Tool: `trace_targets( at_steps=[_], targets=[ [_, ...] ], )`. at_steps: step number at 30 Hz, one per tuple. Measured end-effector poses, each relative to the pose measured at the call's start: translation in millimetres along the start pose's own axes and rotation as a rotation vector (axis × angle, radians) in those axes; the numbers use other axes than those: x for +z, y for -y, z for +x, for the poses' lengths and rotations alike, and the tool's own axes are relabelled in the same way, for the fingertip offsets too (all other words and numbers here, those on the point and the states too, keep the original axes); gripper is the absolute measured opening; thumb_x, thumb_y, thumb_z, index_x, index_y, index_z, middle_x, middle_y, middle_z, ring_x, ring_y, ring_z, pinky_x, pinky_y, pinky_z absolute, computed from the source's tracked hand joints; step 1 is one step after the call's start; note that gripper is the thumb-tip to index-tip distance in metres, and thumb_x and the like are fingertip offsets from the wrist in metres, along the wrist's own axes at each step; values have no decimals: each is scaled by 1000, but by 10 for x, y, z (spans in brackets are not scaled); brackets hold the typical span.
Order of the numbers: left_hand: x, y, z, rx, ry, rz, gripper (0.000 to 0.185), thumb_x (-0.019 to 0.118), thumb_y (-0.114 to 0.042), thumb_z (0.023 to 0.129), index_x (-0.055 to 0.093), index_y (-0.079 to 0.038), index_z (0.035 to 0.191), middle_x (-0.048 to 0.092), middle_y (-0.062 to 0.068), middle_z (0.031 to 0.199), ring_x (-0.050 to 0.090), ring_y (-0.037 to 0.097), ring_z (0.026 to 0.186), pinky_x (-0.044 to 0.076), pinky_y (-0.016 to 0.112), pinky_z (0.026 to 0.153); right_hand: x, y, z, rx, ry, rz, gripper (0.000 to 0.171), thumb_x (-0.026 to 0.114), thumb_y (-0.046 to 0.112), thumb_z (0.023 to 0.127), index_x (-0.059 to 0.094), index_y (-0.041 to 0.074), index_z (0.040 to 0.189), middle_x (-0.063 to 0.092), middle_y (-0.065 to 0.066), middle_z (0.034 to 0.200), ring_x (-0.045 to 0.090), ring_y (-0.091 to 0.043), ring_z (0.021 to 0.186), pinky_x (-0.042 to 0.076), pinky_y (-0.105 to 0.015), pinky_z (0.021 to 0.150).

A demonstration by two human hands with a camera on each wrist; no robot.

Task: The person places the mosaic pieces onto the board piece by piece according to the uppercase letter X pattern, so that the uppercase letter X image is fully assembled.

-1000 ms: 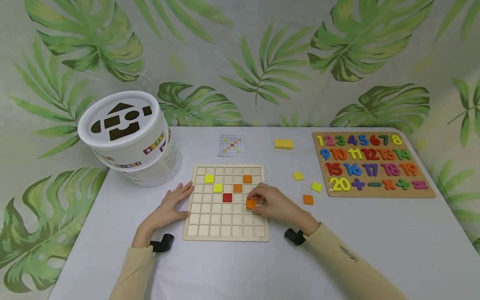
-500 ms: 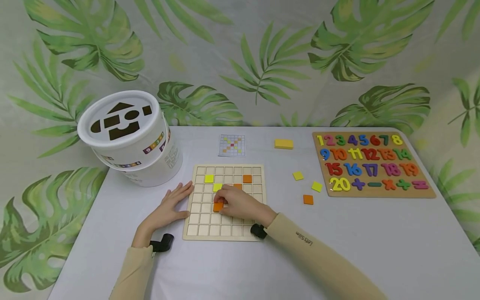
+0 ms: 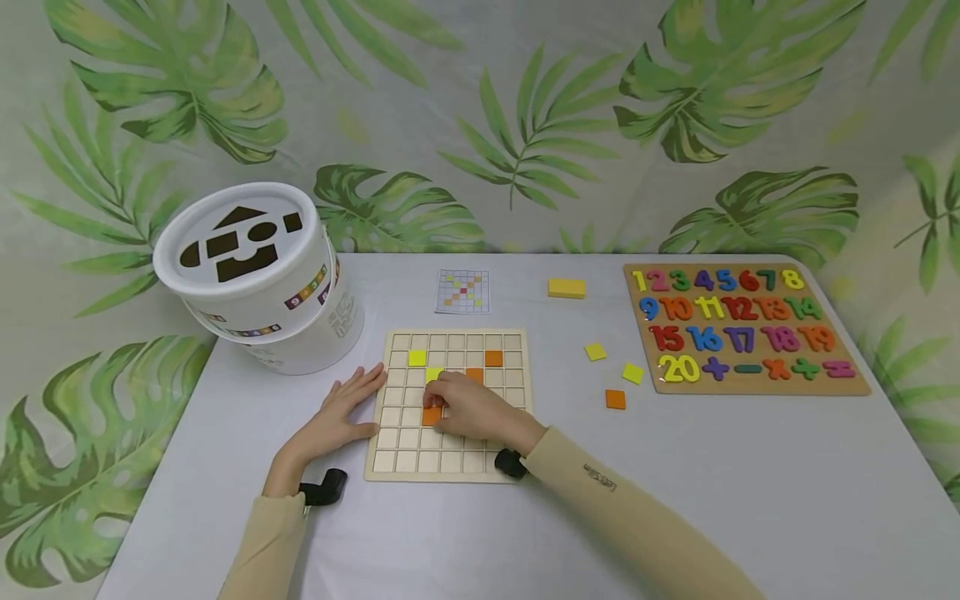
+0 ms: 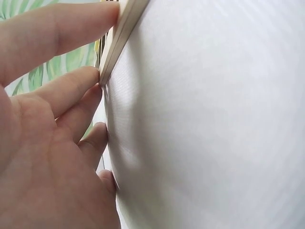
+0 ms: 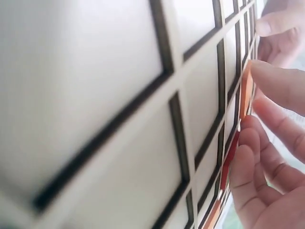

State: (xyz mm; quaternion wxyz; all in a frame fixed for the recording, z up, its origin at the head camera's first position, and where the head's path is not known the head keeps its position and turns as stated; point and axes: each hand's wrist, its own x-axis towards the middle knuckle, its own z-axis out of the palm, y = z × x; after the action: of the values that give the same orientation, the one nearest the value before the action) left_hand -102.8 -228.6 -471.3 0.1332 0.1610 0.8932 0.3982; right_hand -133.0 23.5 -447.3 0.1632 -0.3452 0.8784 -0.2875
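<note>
A wooden grid board (image 3: 405, 461) lies flat on the table. My right hand (image 3: 476, 406) pinches an orange square tile (image 3: 431, 417) between thumb and fingers, left of the board's middle. In the right wrist view the orange tile (image 5: 246, 90) is tilted at the grid beside a red tile (image 5: 229, 161), which the hand hides in the head view. Two yellow tiles (image 3: 417, 358) sit in cells at the upper left, and two orange tiles (image 3: 493, 358) at the upper right. My left hand (image 3: 333, 423) rests with fingers extended, thumb and fingertips touching the board's left edge.
Two yellow tiles (image 3: 596, 352) and an orange tile (image 3: 615, 400) lie loose right of the board. Behind it are a printed pattern card (image 3: 462, 292) and a yellow block (image 3: 566, 288). A white bucket (image 3: 300, 333) stands at back left, a number puzzle board (image 3: 750, 386) at right.
My right hand has carried the orange tile leftward across the board from its right side, then slightly further left and down. The left hand stays at the edge.
</note>
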Motion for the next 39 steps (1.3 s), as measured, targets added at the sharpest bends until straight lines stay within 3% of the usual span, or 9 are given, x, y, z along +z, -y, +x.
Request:
trace_targets(
  at_steps=[4, 9, 14, 19, 27, 39],
  targets=[
    [5, -1, 3, -2, -1, 0, 77, 68, -2, 78, 34, -1, 147, 22, 11, 157, 4, 35, 144, -8, 56, 112, -106, -80, -132, -21, -38, 101, 19, 69, 5, 82, 65, 7, 100, 58, 0, 92, 50, -13, 83, 45, -23, 75],
    [3, -4, -5, -2, 1, -7, 77, 68, -1, 78, 34, 0, 146, 21, 12, 156, 4, 36, 144, -8, 55, 112, -334, -361, -415, -14, -136, 181, 20, 69, 1, 81, 65, 4, 100, 62, -3, 94, 53, -16, 84, 49, -27, 75],
    [5, -8, -10, -2, 0, -7, 77, 68, -1, 78, 34, 0, 146, 22, 12, 156, 4, 36, 144, -8, 56, 112, -603, -731, -747, 64, -268, 177, 21, 71, -2, 80, 66, 1, 99, 62, -6, 91, 55, -20, 82, 51, -30, 71],
    [3, -11, -11, 0, -1, -7, 77, 68, -1, 77, 34, 1, 146, 22, 12, 156, 5, 36, 144, -8, 56, 112, -817, -1093, -1022, 197, -345, 168, 22, 69, -1, 82, 65, 0, 104, 64, -10, 97, 56, -23, 86, 52, -37, 77],
    [3, 2, -6, 5, 2, -9, 76, 68, -3, 78, 34, 0, 146, 22, 12, 156, 4, 36, 144, -8, 56, 112, -968, -1480, -1180, 312, -354, 185, 26, 65, -2, 85, 62, -2, 111, 61, -16, 109, 54, -31, 99, 49, -47, 88],
    [4, 13, -7, 5, 4, -10, 76, 68, -3, 78, 34, 0, 147, 22, 11, 157, 5, 35, 144, -8, 56, 112, -948, -1524, -1108, 339, -309, 57, 24, 66, -6, 83, 64, 1, 106, 57, -14, 105, 53, -30, 94, 50, -45, 86]
  ],
)
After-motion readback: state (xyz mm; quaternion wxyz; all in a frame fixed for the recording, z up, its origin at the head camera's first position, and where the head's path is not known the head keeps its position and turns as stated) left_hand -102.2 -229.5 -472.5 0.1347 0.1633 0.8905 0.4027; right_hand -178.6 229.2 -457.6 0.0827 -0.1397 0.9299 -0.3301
